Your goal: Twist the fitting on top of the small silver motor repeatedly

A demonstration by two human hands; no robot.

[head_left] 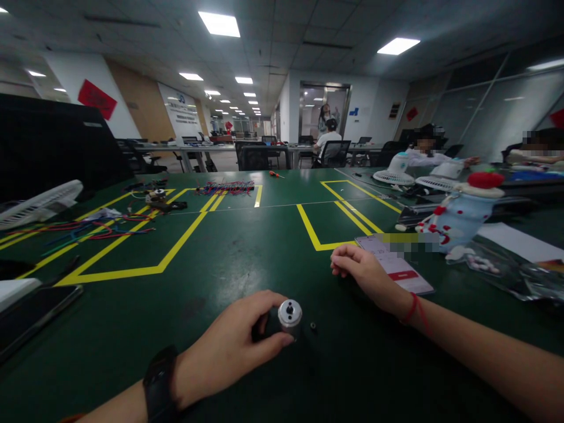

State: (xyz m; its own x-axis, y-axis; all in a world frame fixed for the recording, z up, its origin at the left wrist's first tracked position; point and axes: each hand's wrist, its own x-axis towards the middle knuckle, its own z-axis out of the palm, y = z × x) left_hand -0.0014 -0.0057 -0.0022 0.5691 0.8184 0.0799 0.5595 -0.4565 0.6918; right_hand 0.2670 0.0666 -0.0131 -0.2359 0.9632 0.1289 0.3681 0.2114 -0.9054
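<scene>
My left hand (233,335) is closed around a small electric motor (289,314), thumb on one side and fingers on the other. The motor's round silver end faces up, showing a short dark shaft in the middle and two small holes. On the green table just right of it lies a tiny metal piece (312,326), perhaps a nut or small gear. My right hand (363,273) is farther forward, beside and partly over a phone (403,264) with a lit screen. Its fingers are curled together, and whatever they may hold is hidden.
Coloured wires (101,226) and a bundle of leads (227,187) lie at left. Yellow tape (185,241) marks the table. A screwdriver (277,174) lies at the far edge. A light blue cup (465,214) and plastic bags (506,267) stand at right, a dark phone (39,317) at left.
</scene>
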